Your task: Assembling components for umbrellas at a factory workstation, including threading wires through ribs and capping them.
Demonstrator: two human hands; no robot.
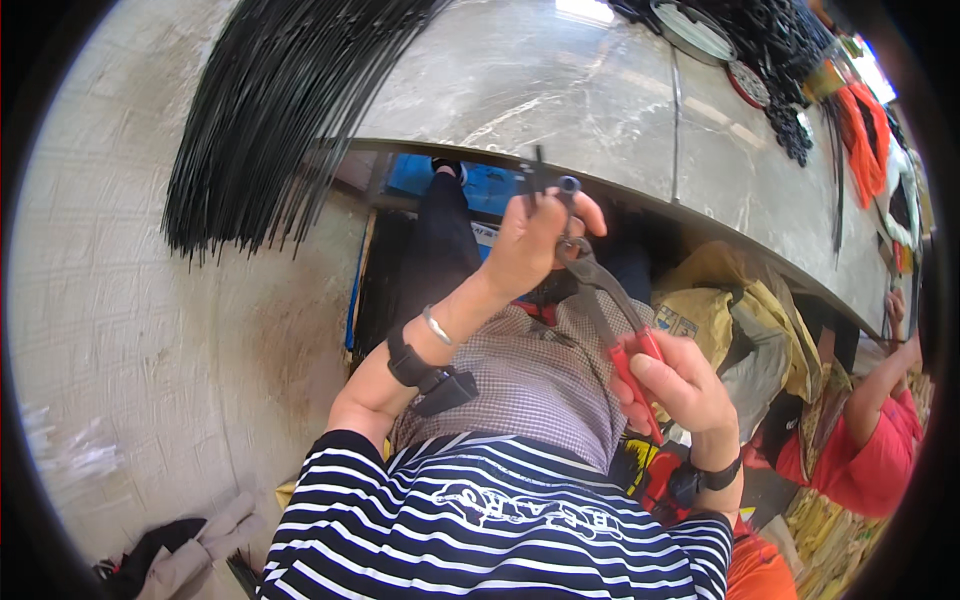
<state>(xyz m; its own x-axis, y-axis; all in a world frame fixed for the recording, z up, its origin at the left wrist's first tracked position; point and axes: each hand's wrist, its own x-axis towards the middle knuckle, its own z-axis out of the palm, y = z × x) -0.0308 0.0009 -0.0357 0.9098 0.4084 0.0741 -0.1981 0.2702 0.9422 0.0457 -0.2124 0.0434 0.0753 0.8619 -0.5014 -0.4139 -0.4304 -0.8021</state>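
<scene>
Pliers (597, 277) and dark part (568, 186), centre of frame.
Right grip (688, 385), right of centre, is wrapped around the pliers' red handles (651, 345); left grip (533, 235), upper centre, pinches the dark part, just above the pliers.

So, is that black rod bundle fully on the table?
Partly off: the black bundle juts past the edge of the table, ends splayed.

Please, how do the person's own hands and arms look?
The left hand is bare, with a silver bracelet and, higher up, a black strap with a black box. The right hand is bare too, with a black wristband. The sleeves are striped black and white, ending well above the hands.
</scene>
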